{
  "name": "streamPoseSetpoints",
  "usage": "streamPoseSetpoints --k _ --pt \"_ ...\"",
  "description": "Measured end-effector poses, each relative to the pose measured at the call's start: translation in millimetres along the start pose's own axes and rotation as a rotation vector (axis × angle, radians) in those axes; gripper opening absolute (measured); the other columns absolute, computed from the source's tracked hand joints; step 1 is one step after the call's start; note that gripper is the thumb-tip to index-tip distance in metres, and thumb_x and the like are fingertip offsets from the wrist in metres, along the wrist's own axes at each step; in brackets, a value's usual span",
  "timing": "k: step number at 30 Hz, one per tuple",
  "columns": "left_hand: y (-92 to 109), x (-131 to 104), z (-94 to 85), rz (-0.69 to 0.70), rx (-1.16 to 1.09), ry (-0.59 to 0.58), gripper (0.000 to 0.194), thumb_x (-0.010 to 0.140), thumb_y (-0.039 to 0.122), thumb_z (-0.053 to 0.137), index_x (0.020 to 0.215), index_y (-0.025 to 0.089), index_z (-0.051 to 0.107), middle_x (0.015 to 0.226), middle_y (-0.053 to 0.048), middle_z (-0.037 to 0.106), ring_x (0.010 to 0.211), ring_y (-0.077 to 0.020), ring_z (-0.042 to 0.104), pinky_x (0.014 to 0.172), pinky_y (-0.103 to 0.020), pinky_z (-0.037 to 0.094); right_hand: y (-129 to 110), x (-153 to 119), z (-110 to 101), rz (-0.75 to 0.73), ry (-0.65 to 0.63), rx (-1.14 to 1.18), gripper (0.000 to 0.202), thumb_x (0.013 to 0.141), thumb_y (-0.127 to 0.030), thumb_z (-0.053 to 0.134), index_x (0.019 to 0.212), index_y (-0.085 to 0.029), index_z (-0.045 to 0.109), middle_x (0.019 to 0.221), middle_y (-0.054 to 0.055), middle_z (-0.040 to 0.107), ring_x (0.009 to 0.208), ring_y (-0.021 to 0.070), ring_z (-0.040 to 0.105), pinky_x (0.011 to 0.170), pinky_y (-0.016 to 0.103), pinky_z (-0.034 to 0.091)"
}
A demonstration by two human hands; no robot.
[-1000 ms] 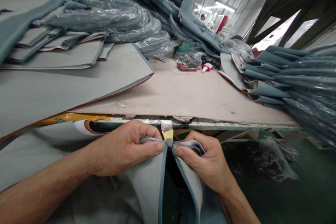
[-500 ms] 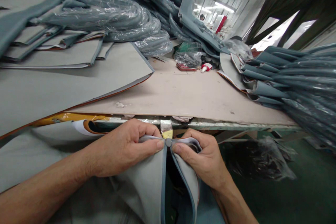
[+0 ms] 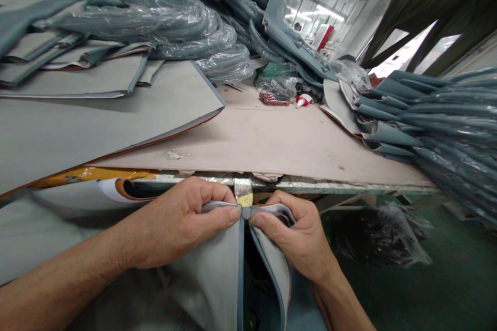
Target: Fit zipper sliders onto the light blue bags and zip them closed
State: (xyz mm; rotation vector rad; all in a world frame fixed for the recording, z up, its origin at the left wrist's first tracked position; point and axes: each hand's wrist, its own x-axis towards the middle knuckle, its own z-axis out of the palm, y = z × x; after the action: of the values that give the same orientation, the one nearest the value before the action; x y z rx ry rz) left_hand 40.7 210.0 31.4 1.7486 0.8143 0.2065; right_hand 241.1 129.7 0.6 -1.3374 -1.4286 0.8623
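Between thumb and curled fingers, my left hand [image 3: 184,222] pinches the top edge of a grey sheet of coated material [image 3: 212,274] with blue-grey edging. My right hand [image 3: 298,230] grips a folded flap of grey material [image 3: 274,258], whose pale underside curls up under the fingers. A small round grey disc [image 3: 246,212] sits between the two thumb tips, where the edges meet. Below it the edges part around a dark gap. Just behind the disc, a strip with a yellow patch [image 3: 244,200] hangs at the table edge. The fingertips under the material are hidden.
Beyond my hands is a pale tabletop [image 3: 272,137]. Large grey panels [image 3: 155,98] and plastic-wrapped bundles [image 3: 174,26] lie at left, with more wrapped bundles [image 3: 462,119] at right. A red-and-white bottle [image 3: 304,100] stands near the back. Below right lies a plastic bag [image 3: 384,238].
The view has shifted slightly, so everything appears a little further left. Both hands keep their grip at the disc, which now looks slightly tilted.
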Motion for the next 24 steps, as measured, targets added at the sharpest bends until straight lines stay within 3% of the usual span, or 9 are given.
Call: streamPoseSetpoints --k 13,24 --pt "-6.6 2.6 2.7 0.03 -0.025 0.052 0.036 0.087 0.05 0.057 0.075 0.017 0.059 0.062 0.005 0.04 0.058 -0.0098 0.031 0.05 -0.021 0.023 -0.8 2.7 0.7 0.014 -0.008 0.033 0.033 0.082 -0.035 0.074 0.064 -0.014 0.056 0.056 -0.005 0.045 0.053 0.007 0.035 0.048 0.019 0.028" --pt "-2.2 2.3 -0.3 -0.005 0.018 0.017 0.035 0.087 0.049 0.057 0.075 0.017 0.058 0.063 0.005 0.039 0.059 -0.0099 0.03 0.051 -0.022 0.024 0.4 4.1 2.7 -0.018 0.025 0.016 0.033 0.084 -0.036 0.073 0.065 -0.014 0.059 0.057 -0.005 0.048 0.053 0.0069 0.038 0.048 0.018 0.031"
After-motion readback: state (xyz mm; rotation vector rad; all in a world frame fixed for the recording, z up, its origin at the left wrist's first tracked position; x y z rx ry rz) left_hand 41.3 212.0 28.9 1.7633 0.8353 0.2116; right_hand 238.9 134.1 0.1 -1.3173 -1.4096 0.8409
